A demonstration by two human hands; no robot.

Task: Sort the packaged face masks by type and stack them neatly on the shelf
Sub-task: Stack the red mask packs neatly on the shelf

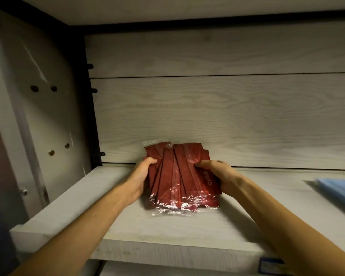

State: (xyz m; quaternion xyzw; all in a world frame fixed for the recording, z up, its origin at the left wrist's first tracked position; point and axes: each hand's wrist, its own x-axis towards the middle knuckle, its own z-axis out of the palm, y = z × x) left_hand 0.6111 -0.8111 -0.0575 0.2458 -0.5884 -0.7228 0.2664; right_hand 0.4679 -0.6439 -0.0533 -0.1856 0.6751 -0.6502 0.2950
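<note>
A bundle of several dark red face masks in clear plastic wrappers (179,176) is propped on the pale wooden shelf (127,226), fanned out and a little uneven. My left hand (140,174) grips its left edge, thumb on the front. My right hand (217,174) grips its right edge the same way, next to white lettering on the outermost wrapper. The bundle's lower edge rests on the shelf board. A stack of light blue packaged masks (339,193) lies flat at the far right of the same shelf, cut off by the frame edge.
The shelf has a pale wood-grain back panel (217,116) and a grey side wall (38,116) with peg holes on the left. A blue label (271,264) sits on the shelf's front edge at lower right. Bare board lies between the red and blue masks.
</note>
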